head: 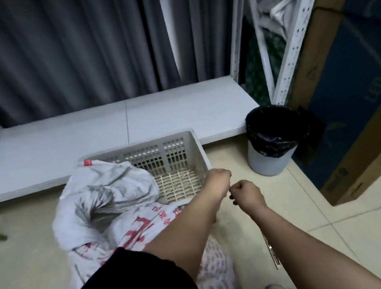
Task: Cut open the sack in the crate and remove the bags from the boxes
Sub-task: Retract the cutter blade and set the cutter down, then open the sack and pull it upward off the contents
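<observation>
A white sack (108,203) with red print lies crumpled in and over the near side of a white slatted plastic crate (180,151) on the floor. My left hand (217,177) hovers at the crate's right rim, its fingers curled with nothing visible in them. My right hand (245,194) is just to its right, above the floor tiles, also curled into a loose fist with thumb against fingers; I see nothing in it. No boxes with bags show inside the crate; its far half shows a bare slatted bottom.
A grey bin (269,141) with a black liner stands right of the crate. A large cardboard box (353,101) leans against a white metal rack (292,34). A low white platform (130,121) runs behind the crate. A thin metallic thing (271,249) shows beside my right forearm.
</observation>
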`<state>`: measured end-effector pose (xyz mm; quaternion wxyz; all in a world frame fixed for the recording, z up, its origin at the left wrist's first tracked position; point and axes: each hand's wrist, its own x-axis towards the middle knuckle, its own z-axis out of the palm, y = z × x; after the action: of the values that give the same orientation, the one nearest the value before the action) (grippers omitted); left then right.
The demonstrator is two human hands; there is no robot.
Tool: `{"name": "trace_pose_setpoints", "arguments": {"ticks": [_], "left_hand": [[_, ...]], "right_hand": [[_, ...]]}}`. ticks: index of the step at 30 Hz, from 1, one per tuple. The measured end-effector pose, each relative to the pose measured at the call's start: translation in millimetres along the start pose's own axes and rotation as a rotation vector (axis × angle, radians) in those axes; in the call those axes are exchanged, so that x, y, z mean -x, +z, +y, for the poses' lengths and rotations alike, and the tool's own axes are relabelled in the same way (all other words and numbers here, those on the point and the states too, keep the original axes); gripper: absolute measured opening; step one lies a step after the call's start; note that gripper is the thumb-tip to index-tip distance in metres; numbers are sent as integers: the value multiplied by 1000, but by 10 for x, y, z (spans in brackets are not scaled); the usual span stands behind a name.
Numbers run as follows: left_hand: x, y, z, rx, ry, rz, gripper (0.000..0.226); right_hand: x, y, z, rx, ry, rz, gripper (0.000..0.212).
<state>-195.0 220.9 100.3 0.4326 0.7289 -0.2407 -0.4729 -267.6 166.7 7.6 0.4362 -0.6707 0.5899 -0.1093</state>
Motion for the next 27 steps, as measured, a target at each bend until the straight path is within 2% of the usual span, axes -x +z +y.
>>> {"name": "trace_pose_setpoints", "arguments": {"ticks": [2, 5, 10, 13, 15, 17, 18, 19, 21, 23, 25, 27], "left_hand": [[205, -270, 98, -3, 30, 45, 32], [509, -725, 94, 5, 106, 138, 18], [989, -1561, -100, -302, 287, 543, 27], [1194, -2033, -285, -311, 289, 717, 26], [1273, -2314, -383, -317, 218, 832, 22], [1337, -2527, -460, -315, 151, 917, 14], [1362, -2618, -498, -288, 123, 931, 11], [1386, -2688, -533, -241, 91, 927, 8], [1414, -2796, -598, -141, 35, 881, 11], [1428, -2866, -667, -94, -2, 787, 14], [1467, -2909, -699, -81, -4, 696, 22], [1537, -2891, -693, -97, -34, 554, 23]], "right_hand": [[216, 59, -290, -13, -82, -12, 12], [601, 257, -734, -26, -193, -71, 18], [1284, 790, -1335, 34, -462, -227, 18], [1662, 1117, -1589, 115, -564, -302, 25], [1892, 1308, -1718, 156, -560, -314, 48], [2062, 1477, -1778, 244, -555, -281, 92], [2122, 1553, -1791, 300, -579, -236, 108], [2161, 1616, -1794, 370, -619, -174, 114], [2155, 1678, -1797, 486, -661, -43, 104], [2079, 1643, -1818, 415, -642, 22, 83], [1996, 1480, -1849, 88, -548, 25, 63], [1880, 1256, -1889, -286, -453, -62, 49]]}}
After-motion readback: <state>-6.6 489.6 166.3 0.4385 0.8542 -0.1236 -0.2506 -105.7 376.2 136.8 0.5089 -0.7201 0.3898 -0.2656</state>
